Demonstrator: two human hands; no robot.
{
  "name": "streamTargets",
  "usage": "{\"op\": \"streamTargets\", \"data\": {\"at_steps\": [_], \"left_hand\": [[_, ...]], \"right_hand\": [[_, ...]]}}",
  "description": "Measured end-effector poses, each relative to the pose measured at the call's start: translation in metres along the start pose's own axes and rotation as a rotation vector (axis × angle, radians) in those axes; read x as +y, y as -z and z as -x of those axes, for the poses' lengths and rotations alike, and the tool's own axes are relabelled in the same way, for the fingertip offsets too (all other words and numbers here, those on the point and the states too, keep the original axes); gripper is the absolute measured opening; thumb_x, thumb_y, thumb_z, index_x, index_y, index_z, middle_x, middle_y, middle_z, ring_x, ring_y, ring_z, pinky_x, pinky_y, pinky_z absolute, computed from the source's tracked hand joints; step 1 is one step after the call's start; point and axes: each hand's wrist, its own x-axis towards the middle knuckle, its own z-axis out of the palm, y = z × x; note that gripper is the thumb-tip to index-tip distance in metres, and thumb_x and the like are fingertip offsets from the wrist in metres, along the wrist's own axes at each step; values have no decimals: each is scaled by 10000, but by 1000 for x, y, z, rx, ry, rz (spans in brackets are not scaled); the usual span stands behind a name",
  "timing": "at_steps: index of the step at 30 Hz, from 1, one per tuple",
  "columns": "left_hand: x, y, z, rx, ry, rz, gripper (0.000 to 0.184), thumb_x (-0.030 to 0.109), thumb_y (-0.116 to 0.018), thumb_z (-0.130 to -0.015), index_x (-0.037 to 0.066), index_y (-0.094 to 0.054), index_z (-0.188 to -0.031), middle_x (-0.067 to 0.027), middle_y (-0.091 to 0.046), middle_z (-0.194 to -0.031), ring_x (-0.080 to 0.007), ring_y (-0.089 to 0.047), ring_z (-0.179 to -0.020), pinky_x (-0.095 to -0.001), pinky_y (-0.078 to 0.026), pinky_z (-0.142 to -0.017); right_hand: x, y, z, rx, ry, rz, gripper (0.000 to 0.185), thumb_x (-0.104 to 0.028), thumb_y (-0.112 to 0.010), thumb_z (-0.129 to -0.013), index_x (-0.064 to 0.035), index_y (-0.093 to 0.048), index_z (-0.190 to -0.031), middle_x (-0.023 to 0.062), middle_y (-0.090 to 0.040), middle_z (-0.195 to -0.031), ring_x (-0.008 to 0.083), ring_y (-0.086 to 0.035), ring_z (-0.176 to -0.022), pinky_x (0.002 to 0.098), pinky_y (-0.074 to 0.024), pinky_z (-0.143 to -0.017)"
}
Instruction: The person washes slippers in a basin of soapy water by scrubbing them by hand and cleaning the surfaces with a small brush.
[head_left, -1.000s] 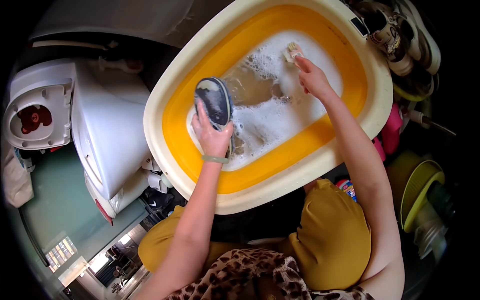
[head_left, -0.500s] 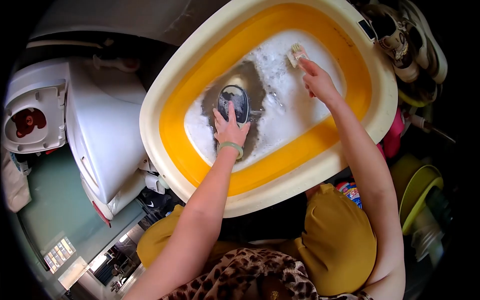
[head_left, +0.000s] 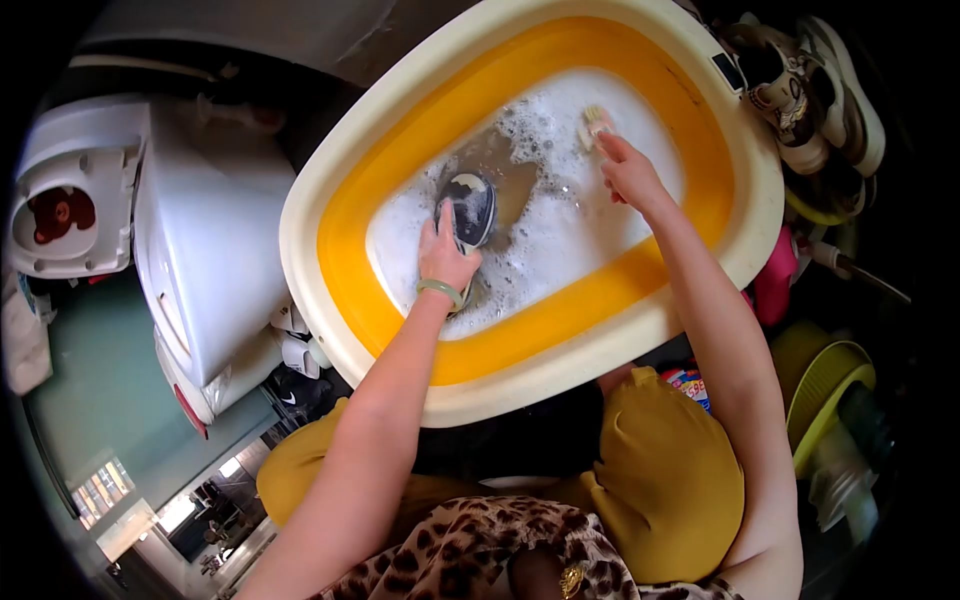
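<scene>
A yellow tub with a cream rim [head_left: 325, 180] holds sudsy water [head_left: 550, 250]. My left hand [head_left: 447, 252], with a pale green bangle at the wrist, is closed around a dark shoe [head_left: 472, 207] lying in the water, its sole seemingly facing up with foam on it. The thumb side of the hand and the shoe's near end partly hide each other. Toward the far right of the suds, my right hand [head_left: 630, 172] grips a scrubbing brush [head_left: 594, 122] with pale bristles turned upward. Brush and shoe are apart.
Several worn shoes [head_left: 815, 100] stand beyond the tub's right rim. Green basins [head_left: 825, 390] are at the lower right. A white toilet-like fixture [head_left: 215, 240] and a child's seat with a bear picture [head_left: 65, 215] are on the left.
My left hand has gone from spread fingers on the shoe to a grip along its side, and the shoe has tilted. Foam has drifted into the open patch. The right hand barely moved.
</scene>
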Motion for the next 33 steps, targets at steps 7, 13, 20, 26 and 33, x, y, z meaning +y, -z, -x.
{"op": "streamTargets", "data": {"at_steps": [7, 13, 20, 26, 33], "left_hand": [[19, 79, 39, 274, -178, 130, 960, 140, -714, -554, 171, -275, -1407, -222, -399, -1261, -390, -421, -1154, -432, -374, -969], [28, 137, 64, 501, -406, 52, 975, 127, -738, -538, 180, -290, -1403, -204, -389, -1266, -375, -406, -1167, -471, -348, -970], [48, 180, 83, 669, -547, 104, 1014, 131, -760, -550, 254, -247, -1415, -161, -372, -1282, -345, -402, -1189, -486, -337, -974], [51, 195, 85, 722, -514, 202, 955, 170, -753, -603, 225, -253, -1415, -195, -384, -1295, -379, -421, -1180, -466, -341, -998], [34, 198, 68, 333, -529, 563, 1043, 334, -768, -667, 164, -112, -1459, -225, -277, -1425, -333, -301, -1322, -388, -267, -1080]], "right_hand": [[-17, 8, 35, 127, 404, 1150, 499, -166, -546, -802, -139, -468, -1295, 249, -561, -1117, 343, -553, -1059, 451, -427, -906], [-154, -19, 117, -340, 331, 331, 590, -370, -520, -899, -68, -346, -1375, 180, -476, -1299, 282, -498, -1166, 402, -429, -936], [-232, -53, 177, -312, 265, 126, 677, -456, -572, -857, -90, -333, -1373, 192, -449, -1304, 315, -503, -1145, 417, -470, -896], [-224, -88, 175, -92, 311, -350, 472, -258, -698, -775, -63, -515, -1164, 90, -593, -1075, 221, -581, -958, 367, -499, -776], [-207, -111, 174, 116, 703, -5, 405, -216, -730, -730, -3, -595, -1046, 91, -652, -910, 159, -605, -818, 295, -481, -741]]}}
